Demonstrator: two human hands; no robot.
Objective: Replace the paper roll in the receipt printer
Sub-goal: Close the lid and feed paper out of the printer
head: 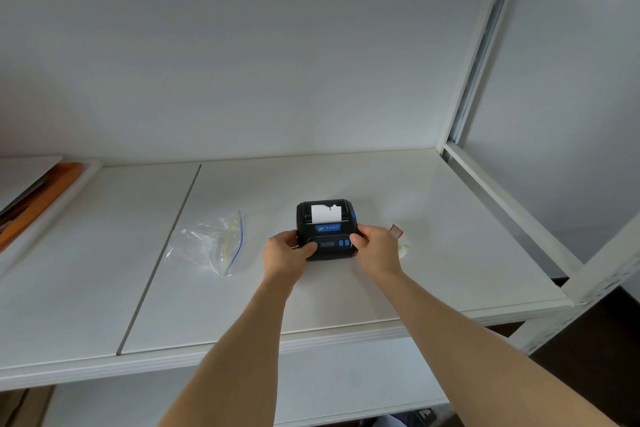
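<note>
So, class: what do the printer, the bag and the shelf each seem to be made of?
Printer: apparently matte black plastic with blue buttons; moulded, rounded edges.
Bag: thin clear plastic film; see-through, crinkled, glinting, with a zip strip.
Shelf: smooth white board, maybe laminate or painted metal; the look leaves it open.

I see a small black matt plastic receipt printer (327, 230) with white paper, a clear glossy plastic zip bag (209, 244), and a smooth white painted metal shelf (346, 295)

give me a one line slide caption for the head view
Both hands, left and right, grip a black receipt printer on a white shelf, paper strip showing.
</note>
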